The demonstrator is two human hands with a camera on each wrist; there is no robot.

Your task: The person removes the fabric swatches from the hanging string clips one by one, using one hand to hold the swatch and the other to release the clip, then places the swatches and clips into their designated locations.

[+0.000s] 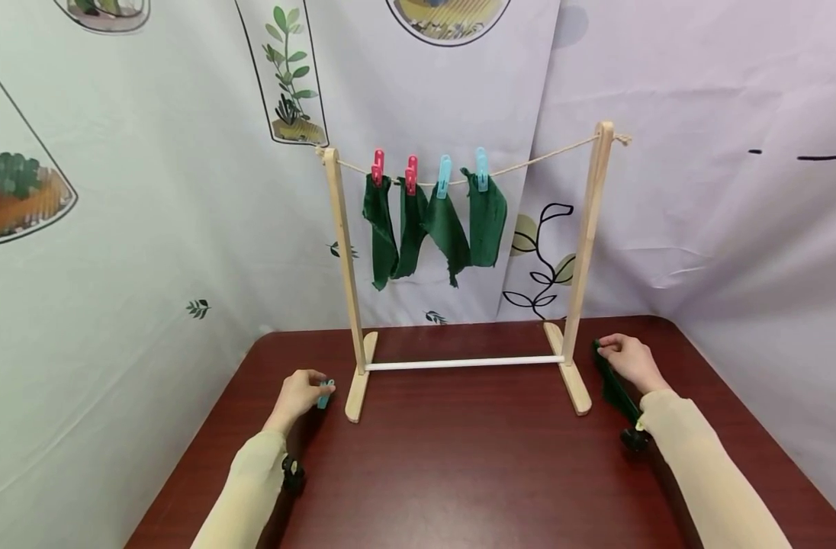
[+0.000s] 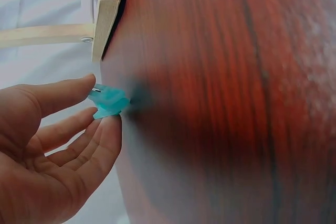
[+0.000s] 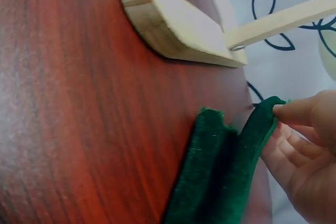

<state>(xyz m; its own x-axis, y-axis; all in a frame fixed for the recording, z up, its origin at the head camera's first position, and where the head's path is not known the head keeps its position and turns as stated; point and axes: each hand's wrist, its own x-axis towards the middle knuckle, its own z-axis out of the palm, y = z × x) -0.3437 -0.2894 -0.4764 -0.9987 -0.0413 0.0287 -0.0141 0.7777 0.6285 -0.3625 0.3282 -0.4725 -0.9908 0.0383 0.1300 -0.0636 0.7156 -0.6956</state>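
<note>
My left hand (image 1: 299,396) pinches a light blue clothespin (image 2: 109,100) between thumb and fingers, low over the table's left side, beside the rack's left foot. At the right, my right hand (image 1: 632,360) pinches one end of a dark green cloth strip (image 3: 210,166); the strip trails down toward the wrist, close over the table. Between the hands stands a wooden drying rack (image 1: 586,244) with a string line (image 1: 554,155). Several green cloth pieces (image 1: 448,229) hang from it, held by red clothespins (image 1: 411,175) and light blue clothespins (image 1: 482,169).
The rack's left foot (image 1: 361,377) and right foot (image 1: 567,369) rest on the dark red table (image 1: 473,457), joined by a white rod (image 1: 466,362). A pale curtain (image 1: 184,168) with plant drawings hangs behind the table.
</note>
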